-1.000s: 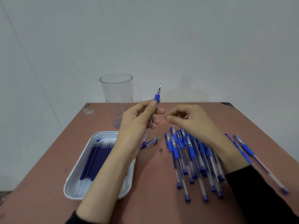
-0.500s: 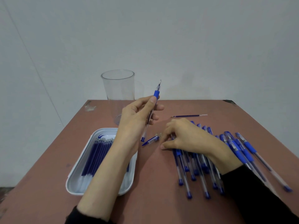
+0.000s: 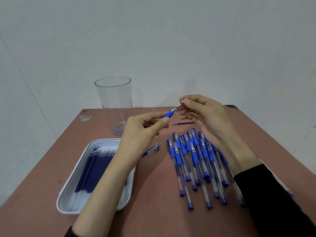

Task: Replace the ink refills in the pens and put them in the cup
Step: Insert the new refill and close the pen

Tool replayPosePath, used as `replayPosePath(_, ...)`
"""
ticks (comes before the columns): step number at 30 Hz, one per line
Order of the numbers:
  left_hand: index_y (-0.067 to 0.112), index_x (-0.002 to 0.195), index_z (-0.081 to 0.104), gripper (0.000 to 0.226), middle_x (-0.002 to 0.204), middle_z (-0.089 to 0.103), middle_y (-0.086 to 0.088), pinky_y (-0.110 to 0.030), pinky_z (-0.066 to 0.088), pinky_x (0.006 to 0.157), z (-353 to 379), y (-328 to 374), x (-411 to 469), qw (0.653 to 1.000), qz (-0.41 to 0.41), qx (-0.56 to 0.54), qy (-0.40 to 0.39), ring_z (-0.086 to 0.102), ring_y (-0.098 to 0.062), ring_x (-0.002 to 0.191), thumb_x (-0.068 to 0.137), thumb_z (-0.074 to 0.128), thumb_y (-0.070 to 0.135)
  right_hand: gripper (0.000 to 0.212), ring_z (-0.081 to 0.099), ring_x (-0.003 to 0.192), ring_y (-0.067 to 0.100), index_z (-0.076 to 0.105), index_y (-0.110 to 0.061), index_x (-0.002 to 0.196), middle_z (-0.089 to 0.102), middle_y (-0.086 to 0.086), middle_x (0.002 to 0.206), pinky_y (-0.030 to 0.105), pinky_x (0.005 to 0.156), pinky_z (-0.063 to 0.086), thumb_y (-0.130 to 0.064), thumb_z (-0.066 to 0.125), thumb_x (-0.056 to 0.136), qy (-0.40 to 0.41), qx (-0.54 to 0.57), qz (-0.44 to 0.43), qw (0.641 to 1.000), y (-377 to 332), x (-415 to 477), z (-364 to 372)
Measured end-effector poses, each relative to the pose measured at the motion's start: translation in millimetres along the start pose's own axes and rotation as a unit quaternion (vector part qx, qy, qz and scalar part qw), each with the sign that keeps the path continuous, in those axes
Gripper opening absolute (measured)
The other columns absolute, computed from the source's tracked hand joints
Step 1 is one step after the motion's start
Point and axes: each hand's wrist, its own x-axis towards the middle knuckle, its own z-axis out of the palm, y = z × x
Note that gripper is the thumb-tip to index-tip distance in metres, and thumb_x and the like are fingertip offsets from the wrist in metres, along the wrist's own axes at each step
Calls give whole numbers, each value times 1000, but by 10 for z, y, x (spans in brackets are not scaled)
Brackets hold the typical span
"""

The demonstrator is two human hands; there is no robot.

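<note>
Brown table (image 3: 153, 211), plain wall (image 3: 171, 40) behind; left hand (image 3: 136, 132) grips pen (image 3: 169, 114) by its blue sleeve, above the table; right hand (image 3: 206, 115) pinches the metal tip (image 3: 179, 104). Best to hold the barrel steady and twist the tip straight, not cross-threaded. Empty cup (image 3: 114, 100) stands back left.

1. A bare strip of desk (image 3: 153, 194) runs between the tray (image 3: 77, 212) and the pile of pens (image 3: 193, 161) — open from the near edge up to a small clear cap (image 3: 153, 149).
2. The cup (image 3: 113, 103) stands upright at the far left, its mouth open upward.
3. The forearm of the left hand (image 3: 136, 134) lies across the tray's right side, over some refills (image 3: 92, 168).
4. A loose refill (image 3: 183, 123) lies beyond the pile, beneath the right hand (image 3: 206, 117) — both hands hold one pen (image 3: 169, 115) raised there.
</note>
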Motion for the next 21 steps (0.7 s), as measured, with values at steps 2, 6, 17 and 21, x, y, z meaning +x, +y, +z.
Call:
replayPosePath(2,27,98,72,15,70,71,7,-7,40,55,-3,8,-11,1000,0,0,-1,54,4,56,86,67,20,12,60,67,13,68,-4,91,68,6,73,24,68,53,-3,56,91,-11,-22,-2,1000,8,-6,5)
replayPosePath(6,31,95,72,15,69,71,7,-6,40,55,-3,17,-19,1000,3,5,0,55,5,57,85,67,20,12,59,70,14,69,-4,93,69,6,76,24,69,52,-3,58,90,-25,-70,0,997,8,-27,17)
replayPosePath(17,31,95,73,16,75,73,6,-10,46,64,-4,6,-15,1000,14,21,3,65,-3,70,84,69,20,11,59,69,13,71,-10,85,69,3,71,23,64,48,-21,68,85,-16,-179,-25,983,47,-29,-14)
replayPosePath(21,31,97,71,17,70,71,10,-5,40,56,-2,48,-31,1000,19,15,2,58,7,59,85,67,21,18,58,77,14,72,-10,102,69,6,82,23,67,48,-16,64,86,-52,-113,3,992,11,-31,-34)
